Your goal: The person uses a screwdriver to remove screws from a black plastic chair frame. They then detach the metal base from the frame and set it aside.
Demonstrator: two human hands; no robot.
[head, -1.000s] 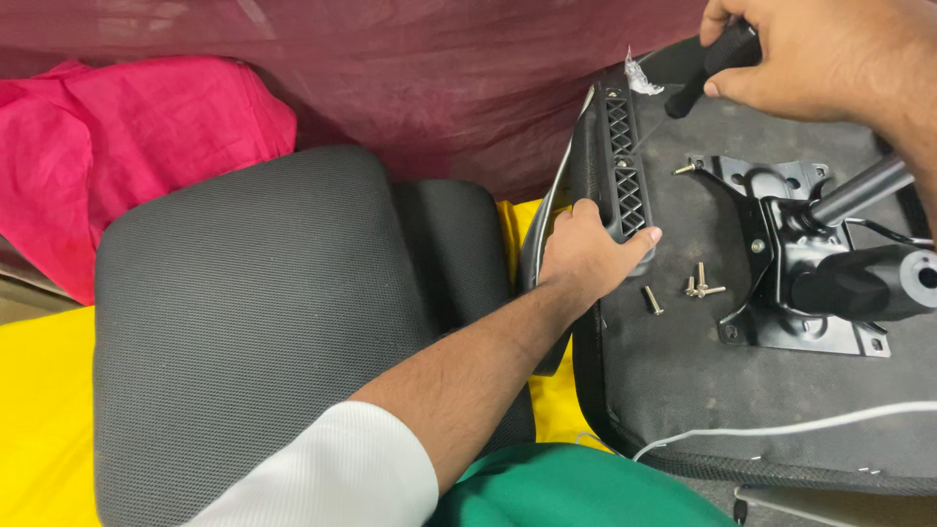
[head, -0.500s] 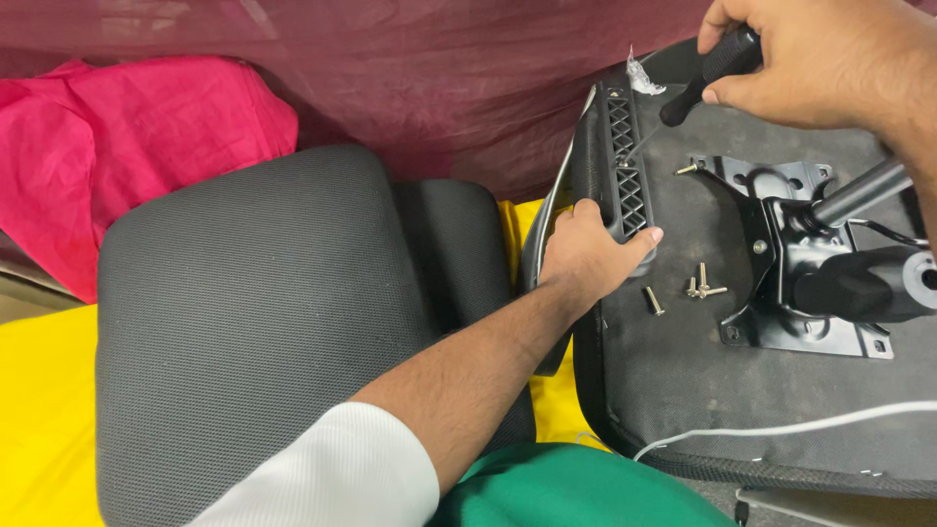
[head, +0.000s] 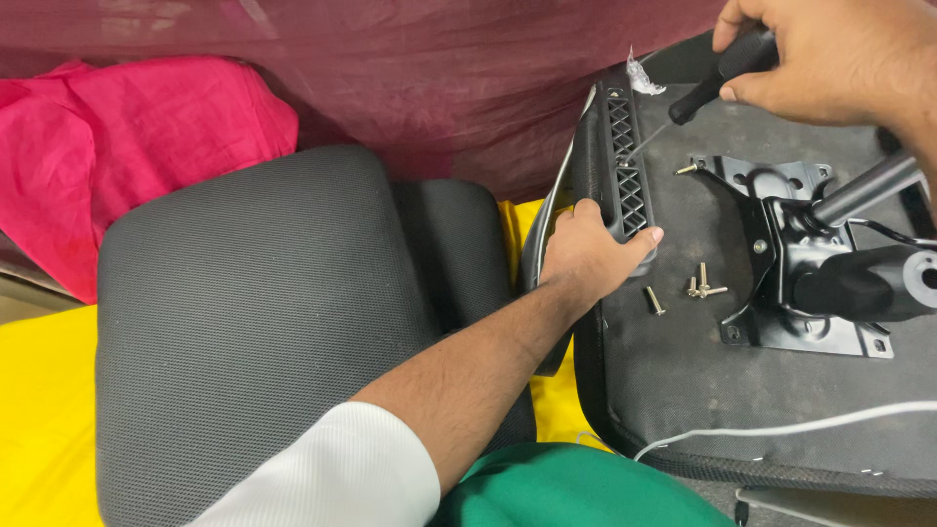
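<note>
Leftmost, a pink cloth lies bunched against a dark red curtain, above a yellow surface. Next to it sits a grey mesh chair cushion, with the person's left forearm and white sleeve crossing its lower corner. Further right, the left hand has its grip closed around the edge of a black slotted armrest bracket, fingers wrapped behind it and the thumb pressed on the front, at the left rim of the upturned seat underside. Just beside that hand, loose screws lie on the seat's dark fabric. Above, the right hand has its grip curled tight on the black handle of a screwdriver, whose thin shaft angles down-left to the top of the bracket. Right of the screws, a black metal mounting plate with a lever is fixed to the seat; a white cord runs along below it.
</note>
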